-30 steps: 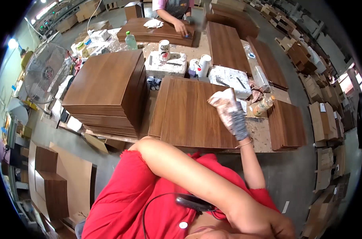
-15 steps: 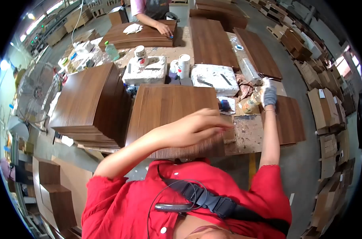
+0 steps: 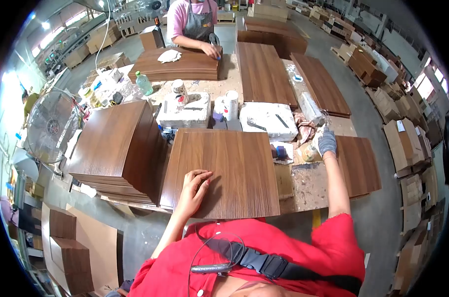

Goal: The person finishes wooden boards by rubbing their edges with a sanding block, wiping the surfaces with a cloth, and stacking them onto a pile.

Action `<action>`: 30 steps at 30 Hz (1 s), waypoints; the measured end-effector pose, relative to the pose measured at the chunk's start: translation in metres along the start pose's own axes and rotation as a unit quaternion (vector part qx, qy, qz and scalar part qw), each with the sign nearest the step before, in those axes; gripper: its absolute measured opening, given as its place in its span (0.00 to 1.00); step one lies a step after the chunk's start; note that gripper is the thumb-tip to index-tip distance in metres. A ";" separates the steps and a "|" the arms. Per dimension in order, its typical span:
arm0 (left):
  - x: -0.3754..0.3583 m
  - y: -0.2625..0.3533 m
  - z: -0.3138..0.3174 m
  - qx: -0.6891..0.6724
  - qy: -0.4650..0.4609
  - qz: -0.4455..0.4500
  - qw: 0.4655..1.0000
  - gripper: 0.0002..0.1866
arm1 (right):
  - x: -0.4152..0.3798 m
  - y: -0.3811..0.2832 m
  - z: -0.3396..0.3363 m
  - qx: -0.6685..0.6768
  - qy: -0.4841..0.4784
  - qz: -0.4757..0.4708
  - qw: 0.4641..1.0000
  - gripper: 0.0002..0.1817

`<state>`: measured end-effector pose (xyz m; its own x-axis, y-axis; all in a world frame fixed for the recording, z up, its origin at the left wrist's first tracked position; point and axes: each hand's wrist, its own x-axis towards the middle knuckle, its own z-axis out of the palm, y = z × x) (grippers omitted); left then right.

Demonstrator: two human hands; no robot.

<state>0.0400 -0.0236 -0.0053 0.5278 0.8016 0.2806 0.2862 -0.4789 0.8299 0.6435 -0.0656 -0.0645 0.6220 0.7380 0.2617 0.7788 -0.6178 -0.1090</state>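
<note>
My bare left hand [image 3: 195, 188] is over the left part of a brown wood-grain board [image 3: 239, 173], its fingers loosely bent, thumb apart and nothing visible in them. The board lies flat in front of me. On the right, my right hand [image 3: 327, 142], in a grey and white work glove, is closed at a pale, stained bottle [image 3: 310, 151]; the glove hides part of the bottle and most of the fingertips. A crumpled reddish rag [image 3: 305, 129] lies just beyond it. Close to the right wrist is another brown board [image 3: 359, 166].
Stacked boards [image 3: 111, 141] stand on the left. White blocks [image 3: 268, 120] [image 3: 184, 114], a white cup [image 3: 231, 104] and a green bottle [image 3: 144, 84] are on the worktable. Across it, a person in an apron [image 3: 197, 24] rests a hand on boards. A fan [image 3: 53, 126] stands at left.
My left hand has moved left and back over the board, baring its surface. My right hand stays near the bottle. The view has tilted up, showing more of the other person.
</note>
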 end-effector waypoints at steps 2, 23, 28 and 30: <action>-0.001 -0.004 0.000 0.000 0.005 0.001 1.000 0.15 | 0.020 0.018 0.033 -0.258 -0.042 -0.139 0.955 0.21; -0.006 -0.008 0.000 0.009 0.010 0.018 1.000 0.14 | -0.125 0.024 0.011 0.744 0.111 0.213 0.624 0.23; -0.005 -0.011 0.002 -0.002 0.008 0.011 1.000 0.14 | -0.149 -0.014 0.045 0.824 0.110 0.236 0.503 0.25; -0.004 -0.013 0.001 -0.003 0.005 0.011 1.000 0.14 | -0.141 -0.005 0.042 0.839 0.109 0.213 0.489 0.27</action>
<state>0.0355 -0.0209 -0.0178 0.5268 0.7938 0.3039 0.2693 -0.4950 0.8261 0.5550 -0.1549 -0.1408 0.8757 0.4801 -0.0521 -0.3336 0.5234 -0.7841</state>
